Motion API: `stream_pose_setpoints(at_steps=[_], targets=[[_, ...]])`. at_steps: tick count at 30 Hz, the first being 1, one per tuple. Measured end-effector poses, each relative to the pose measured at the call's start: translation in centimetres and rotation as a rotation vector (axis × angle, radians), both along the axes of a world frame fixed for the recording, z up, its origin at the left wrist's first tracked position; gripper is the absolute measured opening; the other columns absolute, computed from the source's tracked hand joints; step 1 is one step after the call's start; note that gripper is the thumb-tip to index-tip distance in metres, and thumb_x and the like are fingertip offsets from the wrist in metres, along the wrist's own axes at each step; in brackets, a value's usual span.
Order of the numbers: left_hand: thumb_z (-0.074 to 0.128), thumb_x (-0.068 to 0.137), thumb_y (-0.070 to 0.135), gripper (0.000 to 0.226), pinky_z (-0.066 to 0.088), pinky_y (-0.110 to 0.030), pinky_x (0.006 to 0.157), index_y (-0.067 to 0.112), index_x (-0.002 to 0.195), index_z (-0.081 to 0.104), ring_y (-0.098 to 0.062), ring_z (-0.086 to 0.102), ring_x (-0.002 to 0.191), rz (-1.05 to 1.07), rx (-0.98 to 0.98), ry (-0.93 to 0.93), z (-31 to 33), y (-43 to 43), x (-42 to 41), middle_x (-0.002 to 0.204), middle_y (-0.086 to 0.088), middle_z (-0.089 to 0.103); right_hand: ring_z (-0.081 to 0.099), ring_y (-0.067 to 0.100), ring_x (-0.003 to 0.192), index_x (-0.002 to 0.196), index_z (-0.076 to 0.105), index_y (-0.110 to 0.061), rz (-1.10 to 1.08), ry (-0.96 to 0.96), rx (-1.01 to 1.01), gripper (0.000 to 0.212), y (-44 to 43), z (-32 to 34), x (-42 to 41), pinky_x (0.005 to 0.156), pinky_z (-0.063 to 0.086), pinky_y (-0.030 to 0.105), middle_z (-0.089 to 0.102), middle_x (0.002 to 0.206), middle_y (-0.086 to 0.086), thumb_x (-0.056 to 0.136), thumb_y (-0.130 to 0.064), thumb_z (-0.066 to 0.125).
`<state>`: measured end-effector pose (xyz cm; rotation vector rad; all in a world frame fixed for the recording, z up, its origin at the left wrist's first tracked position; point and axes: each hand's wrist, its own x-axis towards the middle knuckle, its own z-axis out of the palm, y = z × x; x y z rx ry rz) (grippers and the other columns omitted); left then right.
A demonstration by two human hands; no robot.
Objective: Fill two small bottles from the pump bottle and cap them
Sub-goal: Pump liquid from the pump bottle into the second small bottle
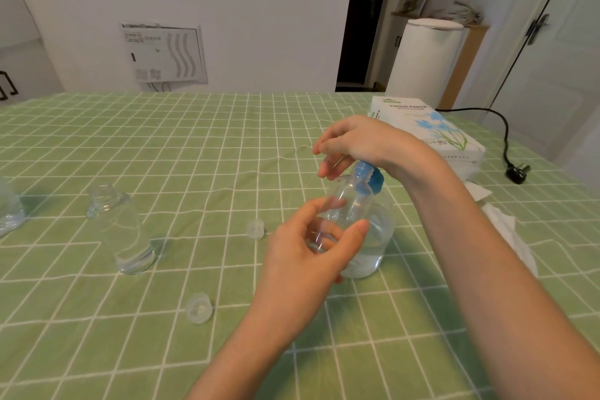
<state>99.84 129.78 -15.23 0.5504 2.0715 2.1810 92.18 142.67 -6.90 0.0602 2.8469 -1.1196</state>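
My left hand point(308, 247) grips a small clear bottle point(347, 204), held tilted with its mouth up under the blue pump head point(370, 177). The heel of my right hand point(360, 143) rests on top of that pump head, fingers spread and loose. The clear pump bottle point(376, 237), partly filled with clear liquid, stands on the table just behind the small bottle. A second small clear bottle point(123, 227) stands uncapped to the left with liquid in it. Two clear caps lie loose: one cap point(255, 228) near the middle, another cap point(198, 308) nearer to me.
A green checked cloth point(162, 156) covers the table. A tissue box point(431, 133) sits at the back right, crumpled white tissues point(506, 230) by my right forearm, a black cable and plug point(516, 172) beyond. Part of another clear container point(9, 211) shows at the left edge.
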Motion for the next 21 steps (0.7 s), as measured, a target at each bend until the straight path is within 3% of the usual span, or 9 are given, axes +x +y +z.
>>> stream_pose_setpoints(at_steps=[5,8,13,21], targets=[[0.071,0.071,0.034,0.035,0.047,-0.016,0.047,0.028,0.105,0.063,-0.006,0.053,0.052,-0.011,0.004,0.002,-0.19,0.02,-0.01,0.062,0.007,0.056,0.069,0.035,0.091,0.107,0.065,-0.005,-0.011,-0.02,-0.047,0.02,0.05,-0.31,0.1,0.091,0.051,0.04,0.07,0.072,0.002,0.095,-0.013,0.051],[0.066,0.059,0.049,0.046,0.048,-0.017,0.048,0.031,0.102,0.064,-0.007,0.052,0.053,-0.005,0.014,0.01,-0.12,0.04,0.03,0.061,0.009,0.056,0.065,0.035,0.103,0.105,0.065,-0.011,-0.018,-0.005,-0.007,0.019,0.11,-0.13,0.14,0.1,0.047,0.045,0.072,0.075,0.001,0.095,-0.02,0.053],[0.066,0.058,0.05,0.043,0.046,-0.015,0.047,0.035,0.098,0.064,-0.007,0.053,0.051,-0.018,0.033,0.01,-0.02,0.13,-0.02,0.061,0.009,0.058,0.067,0.026,0.096,0.104,0.064,-0.013,-0.034,0.038,0.023,0.02,0.12,0.31,0.05,0.093,0.047,0.04,0.074,0.079,0.001,0.093,-0.025,0.054],[0.066,0.058,0.049,0.045,0.045,-0.015,0.046,0.033,0.099,0.065,-0.009,0.051,0.05,-0.004,0.021,0.0,-0.08,0.09,-0.04,0.062,0.006,0.057,0.066,0.028,0.098,0.103,0.067,-0.012,-0.004,0.01,-0.022,0.02,0.2,-0.12,0.09,0.102,0.044,0.046,0.073,0.081,0.006,0.095,-0.019,0.051]])
